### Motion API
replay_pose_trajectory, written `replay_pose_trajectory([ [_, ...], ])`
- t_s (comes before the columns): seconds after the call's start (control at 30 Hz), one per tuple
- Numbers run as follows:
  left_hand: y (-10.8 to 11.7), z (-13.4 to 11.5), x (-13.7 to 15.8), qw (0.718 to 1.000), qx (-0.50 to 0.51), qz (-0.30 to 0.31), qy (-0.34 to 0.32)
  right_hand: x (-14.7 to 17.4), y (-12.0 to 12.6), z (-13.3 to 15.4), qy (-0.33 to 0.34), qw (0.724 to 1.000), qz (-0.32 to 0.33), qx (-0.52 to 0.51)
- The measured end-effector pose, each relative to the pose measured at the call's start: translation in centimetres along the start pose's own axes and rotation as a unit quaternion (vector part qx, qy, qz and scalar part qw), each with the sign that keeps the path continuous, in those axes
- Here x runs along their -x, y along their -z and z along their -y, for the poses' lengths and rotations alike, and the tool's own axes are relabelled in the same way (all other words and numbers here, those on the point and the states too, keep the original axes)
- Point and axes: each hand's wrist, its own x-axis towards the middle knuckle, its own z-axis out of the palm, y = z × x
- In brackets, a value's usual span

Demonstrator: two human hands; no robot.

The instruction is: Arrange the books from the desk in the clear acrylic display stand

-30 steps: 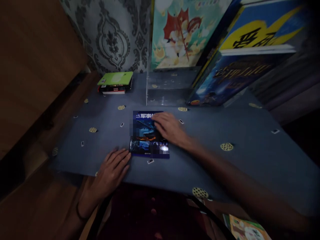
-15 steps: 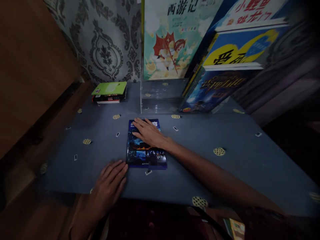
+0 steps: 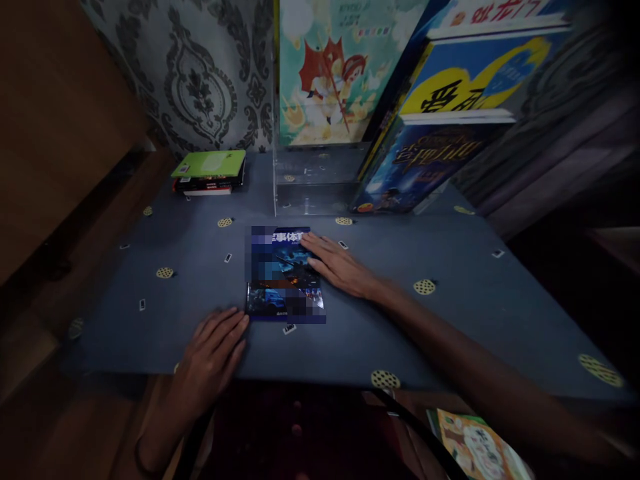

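A small dark blue book [image 3: 286,267] lies flat on the table, its cover up and partly blurred into blocks. My right hand [image 3: 337,265] rests at the book's upper right edge, fingers stretched out, the fingertips touching the cover's corner. On the tablecloth at the book's lower left corner lies my left hand [image 3: 213,350], palm down with its fingers extended and a fingertip beside the corner. Neither hand grips anything.
A clear acrylic stand [image 3: 320,200] at the back holds upright books, among them a dark blue book [image 3: 425,163]. Back left is a short stack topped by a green book [image 3: 210,164]. More books [image 3: 480,443] lie below the front edge, at right.
My right hand has slid right across the cover to the book's right edge, uncovering its title. My left hand stays by the lower left corner. The view has shifted slightly.
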Motion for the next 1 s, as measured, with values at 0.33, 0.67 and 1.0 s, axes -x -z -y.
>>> replay_pose_trajectory([
  [0.33,0.3,-0.1,0.0,1.0,0.013,0.014,0.005,7.9,-0.7,5.1,0.058,0.997,0.022,0.042],
  [0.67,0.2,0.0,0.1,1.0,0.01,0.007,-0.001,7.9,-5.1,14.6,0.065,0.995,0.038,0.066],
  [1.0,0.1,0.4,0.4,1.0,0.026,0.005,0.013,5.0,-7.6,17.2,0.074,0.996,-0.002,0.04],
])
